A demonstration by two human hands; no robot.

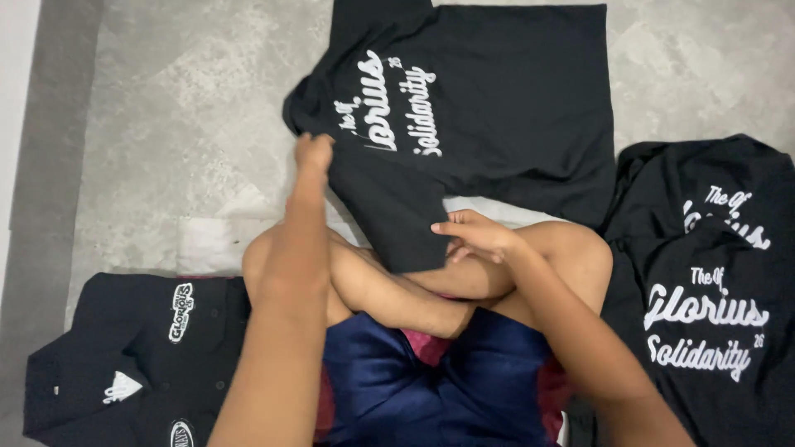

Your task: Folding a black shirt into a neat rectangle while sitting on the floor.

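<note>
A black T-shirt (489, 99) with white script lettering lies spread on the grey floor in front of my crossed legs, its near end draped over my shins. My left hand (313, 154) is closed on the shirt's left edge near the sleeve. My right hand (476, 235) pinches the shirt's lower corner where it rests on my leg.
A pile of similar black printed shirts (712, 281) lies at my right. A folded black collared shirt (141, 356) with white patches sits at my left. A white cloth (207, 240) lies on the grey floor (166, 108) beside my left knee.
</note>
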